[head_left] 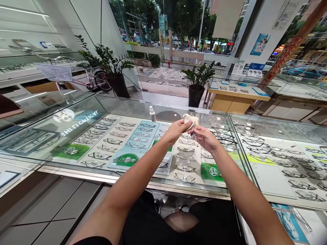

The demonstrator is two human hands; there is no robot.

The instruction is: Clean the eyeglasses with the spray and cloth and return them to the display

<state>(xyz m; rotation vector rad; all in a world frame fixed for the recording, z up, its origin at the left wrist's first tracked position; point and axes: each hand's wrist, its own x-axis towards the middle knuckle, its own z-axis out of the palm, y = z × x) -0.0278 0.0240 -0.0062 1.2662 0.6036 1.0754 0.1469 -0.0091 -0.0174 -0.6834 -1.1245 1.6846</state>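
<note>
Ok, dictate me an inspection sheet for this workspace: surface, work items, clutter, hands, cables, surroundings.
Surface: glass-topped display counter, rows of glasses inside.
Work items: pale cloth and what looks like a clear-rimmed pair, both held above the counter.
Clutter: small white bottle, upright on the glass.
Hands: left hand grips the cloth; right hand pinches the pair.
Cables: nothing seen.
Surroundings: potted plants, parked bicycle.

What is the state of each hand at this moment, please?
Left hand: fingers closed on a pale cloth.
Right hand: fingers closed on what looks like thin-framed glasses, partly hidden.
</note>
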